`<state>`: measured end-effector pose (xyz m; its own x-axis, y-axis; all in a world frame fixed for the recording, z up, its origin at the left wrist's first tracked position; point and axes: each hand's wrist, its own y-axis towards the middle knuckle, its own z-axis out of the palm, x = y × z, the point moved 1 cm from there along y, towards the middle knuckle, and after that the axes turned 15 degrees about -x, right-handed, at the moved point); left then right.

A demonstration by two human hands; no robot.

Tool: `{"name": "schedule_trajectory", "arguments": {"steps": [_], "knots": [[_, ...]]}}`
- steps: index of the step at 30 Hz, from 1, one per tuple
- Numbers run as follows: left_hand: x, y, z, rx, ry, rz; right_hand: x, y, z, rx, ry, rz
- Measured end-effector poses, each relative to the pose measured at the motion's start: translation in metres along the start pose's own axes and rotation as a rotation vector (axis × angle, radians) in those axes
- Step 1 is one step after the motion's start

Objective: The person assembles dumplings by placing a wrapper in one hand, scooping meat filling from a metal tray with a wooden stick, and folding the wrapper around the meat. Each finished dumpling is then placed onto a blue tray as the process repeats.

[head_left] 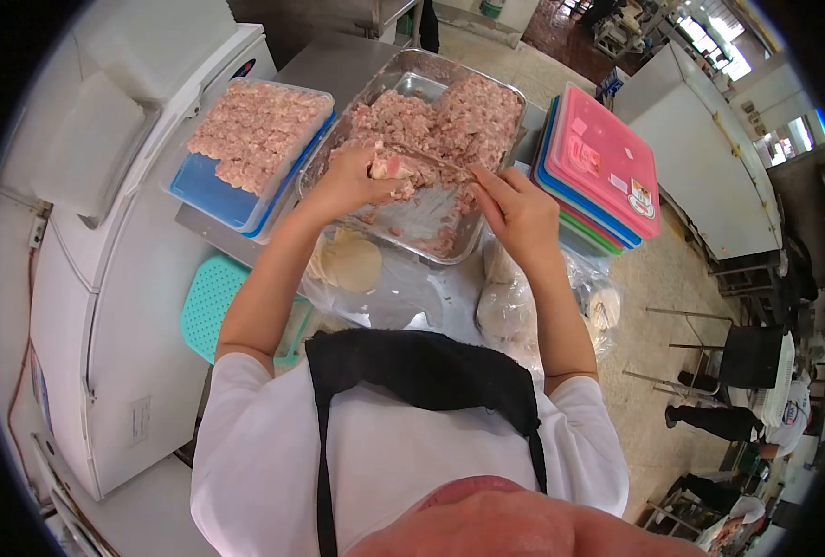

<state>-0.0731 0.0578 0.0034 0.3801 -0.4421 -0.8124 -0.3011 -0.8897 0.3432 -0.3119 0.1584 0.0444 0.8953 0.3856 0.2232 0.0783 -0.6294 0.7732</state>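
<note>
A half-filled wrapper [386, 169] is cupped in the curled left hand [352, 181], held low over the metal tray [411, 85], probably so that stray mince drops back in. A thin stick [436, 165] is pinched in the right hand [516, 209], its tip laid at the wrapper. The minced filling [459, 116] is heaped within reach. Round wrappers [349, 262] are stacked just beside the tray, and a tub of shaped dumplings [255, 130] is set to the left.

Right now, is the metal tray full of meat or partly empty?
Partly empty. Minced meat covers the far side of the metal tray; bare metal shows at its near end.
</note>
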Motion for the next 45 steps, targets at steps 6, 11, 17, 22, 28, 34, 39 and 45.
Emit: {"name": "schedule_trajectory", "arguments": {"steps": [6, 11, 17, 22, 28, 34, 39, 45], "knots": [[-0.035, -0.004, -0.003, -0.032, -0.177, 0.063, -0.011, 0.001, -0.012, 0.169, 0.35, 0.1], [-0.009, 0.0, 0.0, 0.073, -0.144, -0.083, 0.005, 0.008, -0.022, 0.08, 0.056, -0.052], [0.007, 0.001, 0.001, 0.078, -0.324, -0.131, 0.011, 0.004, -0.015, -0.024, -0.114, -0.208], [-0.011, -0.003, 0.001, -0.096, 0.004, 0.142, 0.004, 0.011, -0.022, 0.129, 0.064, 0.048], [-0.02, -0.001, -0.003, 0.156, -0.302, 0.1, -0.012, 0.004, -0.012, 0.27, 0.45, 0.071], [-0.003, -0.006, 0.001, 0.0, 0.004, 0.172, -0.004, 0.021, -0.024, 0.255, 0.096, -0.024], [0.006, -0.002, -0.005, 0.063, -0.102, 0.082, 0.008, 0.014, -0.015, 0.262, 0.003, -0.047], [-0.003, 0.0, -0.021, -0.12, -0.138, 0.11, -0.014, -0.009, -0.008, 0.417, 0.585, 0.581]]}}
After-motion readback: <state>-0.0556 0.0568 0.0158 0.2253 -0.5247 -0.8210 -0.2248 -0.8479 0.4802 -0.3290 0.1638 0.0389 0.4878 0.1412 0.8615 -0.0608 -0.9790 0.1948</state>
